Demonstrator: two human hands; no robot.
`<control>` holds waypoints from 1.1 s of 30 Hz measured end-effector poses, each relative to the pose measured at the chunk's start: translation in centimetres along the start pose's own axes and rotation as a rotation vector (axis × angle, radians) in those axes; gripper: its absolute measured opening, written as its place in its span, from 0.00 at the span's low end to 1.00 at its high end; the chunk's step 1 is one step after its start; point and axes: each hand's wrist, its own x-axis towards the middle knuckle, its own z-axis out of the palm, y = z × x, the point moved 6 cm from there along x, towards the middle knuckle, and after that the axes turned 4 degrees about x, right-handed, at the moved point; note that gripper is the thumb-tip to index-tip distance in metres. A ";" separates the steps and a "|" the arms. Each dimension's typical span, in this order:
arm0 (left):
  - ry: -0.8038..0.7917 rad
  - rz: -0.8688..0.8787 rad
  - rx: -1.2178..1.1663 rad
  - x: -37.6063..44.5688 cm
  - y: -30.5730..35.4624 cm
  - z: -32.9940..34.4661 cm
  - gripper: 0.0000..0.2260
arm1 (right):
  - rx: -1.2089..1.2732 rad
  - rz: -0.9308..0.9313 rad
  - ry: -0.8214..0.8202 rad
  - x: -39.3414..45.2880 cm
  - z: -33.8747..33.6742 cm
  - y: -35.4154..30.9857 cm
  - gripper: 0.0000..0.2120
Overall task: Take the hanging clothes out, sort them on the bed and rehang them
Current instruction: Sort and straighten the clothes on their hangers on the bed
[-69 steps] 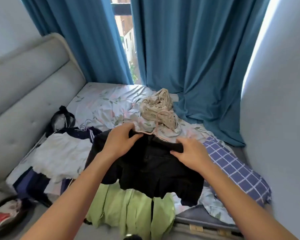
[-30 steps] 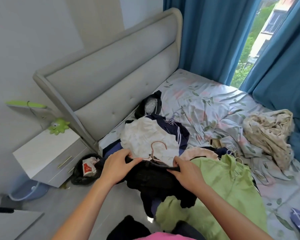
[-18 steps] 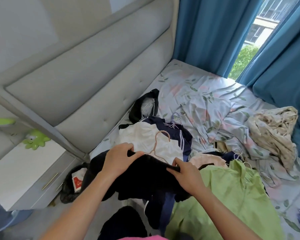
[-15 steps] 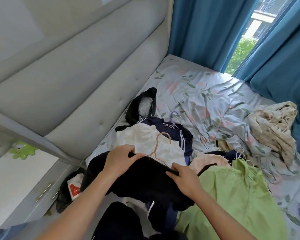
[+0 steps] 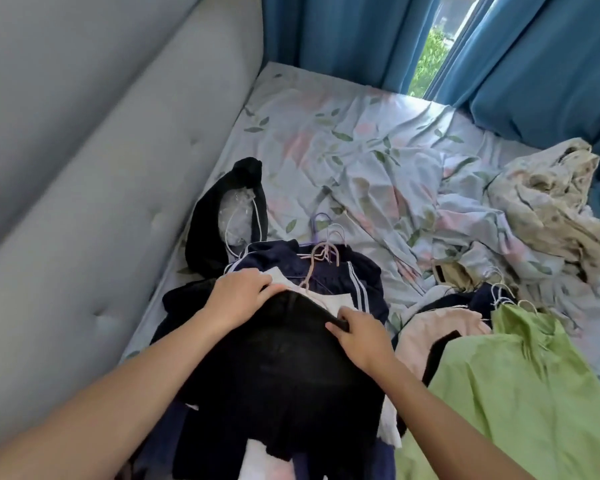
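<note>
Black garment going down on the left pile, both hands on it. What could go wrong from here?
1. The black garment covers the white top and navy jacket beneath it, so sorted items may get buried and mixed.
2. Loose hanger hooks stick up just beyond the left hand; fabric may snag on them.
3. The garment's lower part hangs toward the bed's near edge, so once the right hand lets go it may slide off.

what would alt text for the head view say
Two hands, left hand and right hand, grip the top edge of a black garment over a pile of clothes on a floral-sheeted bed, a green shirt beside it.
</note>
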 end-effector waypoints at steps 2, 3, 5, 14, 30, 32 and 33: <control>0.037 0.023 0.035 2.7 0.1 2.0 0.17 | 0.012 -0.009 0.072 2.7 -0.1 1.6 0.06; 0.054 0.033 0.083 3.5 0.4 2.9 0.17 | -0.003 -0.012 0.093 3.5 -0.1 2.3 0.11; 0.049 0.041 0.141 4.1 1.3 4.5 0.22 | -0.042 -0.013 0.108 4.4 0.1 4.0 0.20; -0.038 0.190 0.049 1.3 15.3 8.7 0.24 | -0.070 0.003 0.175 -1.6 -3.1 16.2 0.21; -0.148 0.179 -0.168 5.2 48.8 17.9 0.23 | -0.116 0.072 0.329 -13.9 -16.5 48.7 0.25; -0.193 0.113 -0.189 6.2 50.2 19.5 0.24 | -0.105 0.124 0.325 -14.3 -18.1 53.6 0.27; -0.222 0.085 -0.195 6.4 50.7 20.3 0.24 | -0.095 0.151 0.312 -14.3 -18.8 55.7 0.29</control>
